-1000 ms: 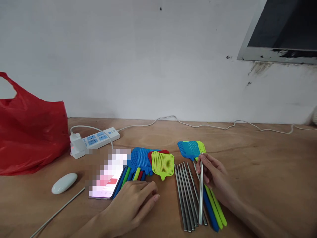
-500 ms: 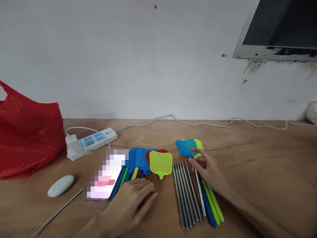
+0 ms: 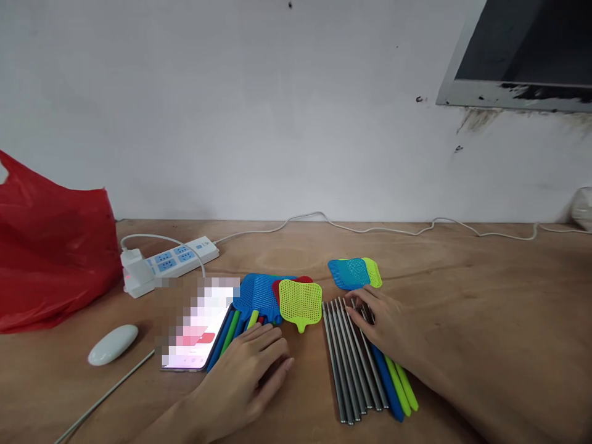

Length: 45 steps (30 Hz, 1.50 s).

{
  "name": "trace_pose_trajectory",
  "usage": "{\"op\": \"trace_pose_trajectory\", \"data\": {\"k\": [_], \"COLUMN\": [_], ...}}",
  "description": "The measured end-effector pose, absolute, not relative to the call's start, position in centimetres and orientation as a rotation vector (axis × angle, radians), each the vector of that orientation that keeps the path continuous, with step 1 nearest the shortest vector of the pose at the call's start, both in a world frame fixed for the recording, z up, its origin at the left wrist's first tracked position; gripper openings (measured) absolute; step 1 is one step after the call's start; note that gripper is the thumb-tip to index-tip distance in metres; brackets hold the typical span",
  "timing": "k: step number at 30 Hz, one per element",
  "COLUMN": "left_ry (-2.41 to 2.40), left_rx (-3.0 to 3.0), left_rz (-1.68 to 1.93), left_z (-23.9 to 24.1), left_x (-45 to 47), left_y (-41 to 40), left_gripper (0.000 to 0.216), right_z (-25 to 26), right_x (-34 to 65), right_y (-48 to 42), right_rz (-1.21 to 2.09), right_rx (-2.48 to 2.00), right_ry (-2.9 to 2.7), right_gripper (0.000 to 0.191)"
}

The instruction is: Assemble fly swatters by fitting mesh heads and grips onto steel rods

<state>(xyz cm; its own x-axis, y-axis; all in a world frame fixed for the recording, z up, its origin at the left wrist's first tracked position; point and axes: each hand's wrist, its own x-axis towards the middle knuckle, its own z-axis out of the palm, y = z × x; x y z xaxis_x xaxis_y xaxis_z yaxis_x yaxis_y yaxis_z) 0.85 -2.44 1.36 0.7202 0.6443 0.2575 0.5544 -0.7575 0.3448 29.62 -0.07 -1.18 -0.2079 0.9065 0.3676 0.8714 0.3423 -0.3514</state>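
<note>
Apparently lining up rods point(image 3: 354, 370) on the table point(image 3: 490, 308), with the right hand point(image 3: 385, 320) half-curled at their tops in an unclear hold, likely needing a light lift-off next, and the left hand point(image 3: 252, 367) loosely bent over handles point(image 3: 230, 333), gripping nothing visible.
</note>
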Motion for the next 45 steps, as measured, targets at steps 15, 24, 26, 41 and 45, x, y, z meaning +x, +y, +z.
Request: {"op": "trace_pose_trajectory", "data": {"k": [15,24,26,41,45], "left_ry": [0.994,1.000,1.000,1.017,1.028], "left_rx": [2.653,2.649,2.652,2.640,2.609], "left_rz": [0.524,0.476,0.492,0.507,0.589], "left_z": [1.0,1.0,1.0,0.8,0.7], "left_x": [0.7,0.8,0.8,0.7,0.6], "left_y": [-2.1,-2.1,-2.1,-2.1,-2.1], "left_gripper": [0.023,0.022,0.023,0.021,0.019], "right_z": [0.5,0.4,0.3,0.6,1.9], "right_x": [30.6,30.2,30.1,30.2,29.4], "right_y": [-0.3,-0.5,-0.4,-0.4,-1.0], "right_rz": [0.068,0.099,0.097,1.111,1.213], "right_rx": [-1.975,-2.004,-2.003,-1.350,-1.350], "right_ry": [-2.127,-2.114,-2.096,-1.412,-1.432], "right_gripper": [0.007,0.012,0.014,0.028,0.043]}}
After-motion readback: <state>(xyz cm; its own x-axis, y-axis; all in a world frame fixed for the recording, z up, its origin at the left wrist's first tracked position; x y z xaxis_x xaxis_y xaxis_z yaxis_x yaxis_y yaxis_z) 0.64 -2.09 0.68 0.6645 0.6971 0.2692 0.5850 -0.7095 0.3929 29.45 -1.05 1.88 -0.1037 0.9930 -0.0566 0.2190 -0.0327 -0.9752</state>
